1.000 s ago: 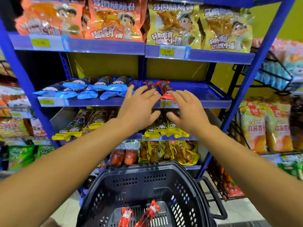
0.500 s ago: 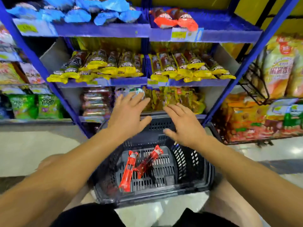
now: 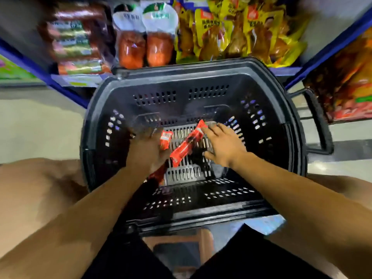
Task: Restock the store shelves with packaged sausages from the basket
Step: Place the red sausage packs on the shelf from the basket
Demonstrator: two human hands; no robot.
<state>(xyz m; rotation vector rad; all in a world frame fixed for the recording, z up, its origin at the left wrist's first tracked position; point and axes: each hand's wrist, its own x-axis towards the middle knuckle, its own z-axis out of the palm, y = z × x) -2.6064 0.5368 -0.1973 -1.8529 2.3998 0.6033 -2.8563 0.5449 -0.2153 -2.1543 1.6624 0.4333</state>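
Observation:
Two red packaged sausages lie on the slatted floor of the black basket. My left hand is down inside the basket, blurred, lying over the left sausage; only the pack's two ends show, and its grip is unclear. My right hand is beside it with fingers spread, fingertips touching the upper end of the right sausage, which lies diagonally and is not lifted.
Just beyond the basket's far rim is the bottom blue shelf with orange-red sausage packs and yellow chicken-leg packs. A wire rack of red packs stands at the right. The basket's handle hangs on the right side.
My view has tilted down from the shelves to the basket. Both hands have dropped from above the rim into the basket and now reach the two red sausages.

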